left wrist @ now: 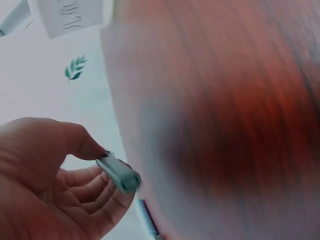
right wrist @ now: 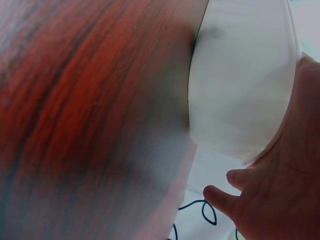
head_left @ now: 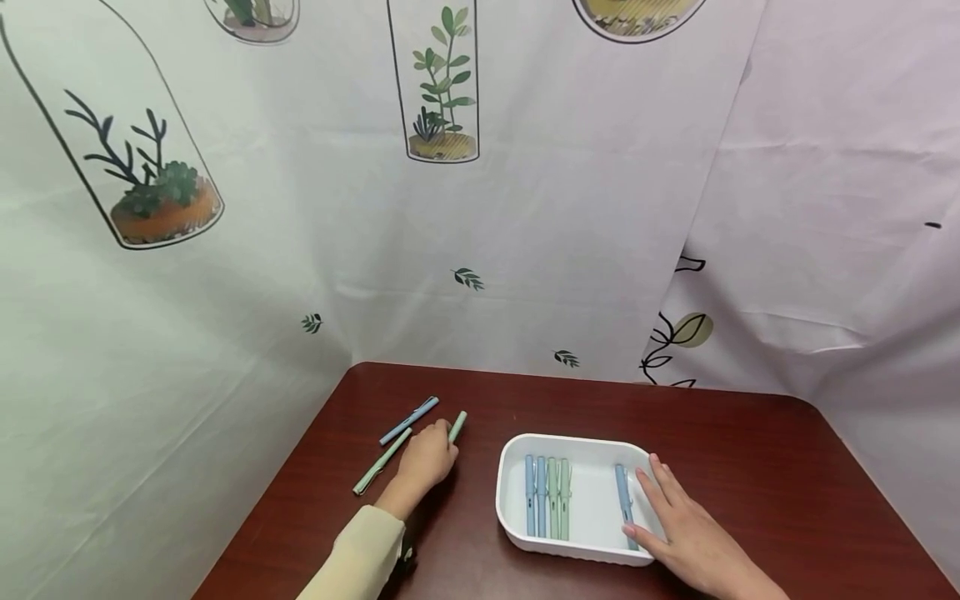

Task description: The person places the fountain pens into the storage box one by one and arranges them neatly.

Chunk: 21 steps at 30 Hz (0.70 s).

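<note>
In the head view my left hand (head_left: 426,458) pinches a light green pen (head_left: 458,427) above the left part of the table. The left wrist view shows this pen's end (left wrist: 120,173) between thumb and fingers. Beside that hand lie a blue pen (head_left: 408,421) and another green pen (head_left: 382,462). My right hand (head_left: 693,533) rests at the right rim of a white tray (head_left: 595,500), fingers spread and fairly straight. Its thumb reaches over a lone blue pen (head_left: 623,492) inside; whether they touch I cannot tell. Two blue pens (head_left: 530,496) and two green pens (head_left: 565,500) stand side by side at the tray's left.
The dark red-brown wooden table (head_left: 780,467) has rounded back corners. A pale curtain (head_left: 525,225) printed with plants in jars hangs behind and along both sides. In the right wrist view the tray's outer wall (right wrist: 240,90) is close to the camera.
</note>
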Each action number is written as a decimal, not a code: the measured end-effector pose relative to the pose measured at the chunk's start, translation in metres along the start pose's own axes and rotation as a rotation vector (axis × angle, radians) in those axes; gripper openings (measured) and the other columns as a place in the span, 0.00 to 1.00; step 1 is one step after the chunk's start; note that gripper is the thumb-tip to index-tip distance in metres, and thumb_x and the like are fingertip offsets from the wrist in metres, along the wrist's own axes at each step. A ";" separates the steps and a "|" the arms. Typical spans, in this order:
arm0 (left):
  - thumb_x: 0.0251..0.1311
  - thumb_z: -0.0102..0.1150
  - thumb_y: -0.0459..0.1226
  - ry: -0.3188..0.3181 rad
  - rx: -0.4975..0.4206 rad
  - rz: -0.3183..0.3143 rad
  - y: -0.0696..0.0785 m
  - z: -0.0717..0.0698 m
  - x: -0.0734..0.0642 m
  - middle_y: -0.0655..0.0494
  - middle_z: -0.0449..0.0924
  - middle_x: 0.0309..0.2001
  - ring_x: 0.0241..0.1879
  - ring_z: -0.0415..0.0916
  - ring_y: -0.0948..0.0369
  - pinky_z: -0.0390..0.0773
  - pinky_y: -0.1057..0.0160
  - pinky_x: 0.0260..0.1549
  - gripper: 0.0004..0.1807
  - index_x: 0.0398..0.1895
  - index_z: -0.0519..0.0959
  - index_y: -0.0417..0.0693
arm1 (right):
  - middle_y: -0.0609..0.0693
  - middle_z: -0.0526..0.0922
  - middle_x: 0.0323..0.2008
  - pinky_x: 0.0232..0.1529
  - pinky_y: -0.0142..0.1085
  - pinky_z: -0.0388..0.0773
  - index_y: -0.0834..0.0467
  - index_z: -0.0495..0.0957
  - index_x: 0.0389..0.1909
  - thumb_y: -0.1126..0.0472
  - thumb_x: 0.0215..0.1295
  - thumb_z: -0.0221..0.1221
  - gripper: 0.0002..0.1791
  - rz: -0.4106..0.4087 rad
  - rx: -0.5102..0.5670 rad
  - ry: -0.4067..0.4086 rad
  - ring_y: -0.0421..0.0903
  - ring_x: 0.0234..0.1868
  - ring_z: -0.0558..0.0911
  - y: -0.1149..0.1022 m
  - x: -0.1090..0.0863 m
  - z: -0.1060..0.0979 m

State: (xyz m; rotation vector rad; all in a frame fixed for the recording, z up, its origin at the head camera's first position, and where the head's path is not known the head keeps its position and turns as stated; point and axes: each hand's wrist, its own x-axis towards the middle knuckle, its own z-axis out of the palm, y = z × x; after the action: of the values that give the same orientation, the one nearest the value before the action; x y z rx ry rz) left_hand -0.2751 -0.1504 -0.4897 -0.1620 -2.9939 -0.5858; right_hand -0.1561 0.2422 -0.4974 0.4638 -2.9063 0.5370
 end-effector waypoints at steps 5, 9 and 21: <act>0.61 0.59 0.35 0.016 -0.211 -0.052 0.002 -0.008 -0.004 0.55 0.78 0.30 0.20 0.70 0.61 0.72 0.62 0.22 0.18 0.54 0.75 0.40 | 0.63 0.55 0.78 0.62 0.61 0.71 0.60 0.63 0.75 0.30 0.65 0.58 0.49 -0.004 -0.002 0.004 0.65 0.74 0.61 0.000 0.000 0.000; 0.56 0.61 0.35 0.034 -0.320 -0.072 0.003 -0.013 -0.008 0.58 0.79 0.32 0.26 0.73 0.63 0.74 0.61 0.29 0.18 0.51 0.76 0.42 | 0.63 0.55 0.77 0.62 0.62 0.72 0.60 0.64 0.75 0.31 0.65 0.59 0.49 -0.008 -0.004 0.012 0.65 0.74 0.62 0.000 -0.001 0.001; 0.60 0.62 0.32 -0.028 -0.646 -0.043 0.017 -0.024 -0.019 0.52 0.84 0.36 0.29 0.80 0.62 0.83 0.59 0.29 0.19 0.55 0.78 0.36 | 0.63 0.56 0.77 0.61 0.62 0.71 0.61 0.65 0.74 0.33 0.64 0.61 0.47 -0.017 -0.009 0.038 0.67 0.73 0.63 -0.001 0.000 -0.001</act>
State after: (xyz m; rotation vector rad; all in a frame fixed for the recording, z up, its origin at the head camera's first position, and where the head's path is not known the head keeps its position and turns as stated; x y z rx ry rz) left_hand -0.2524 -0.1457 -0.4636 -0.1436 -2.7188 -1.5411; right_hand -0.1553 0.2417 -0.4967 0.4712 -2.8648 0.5246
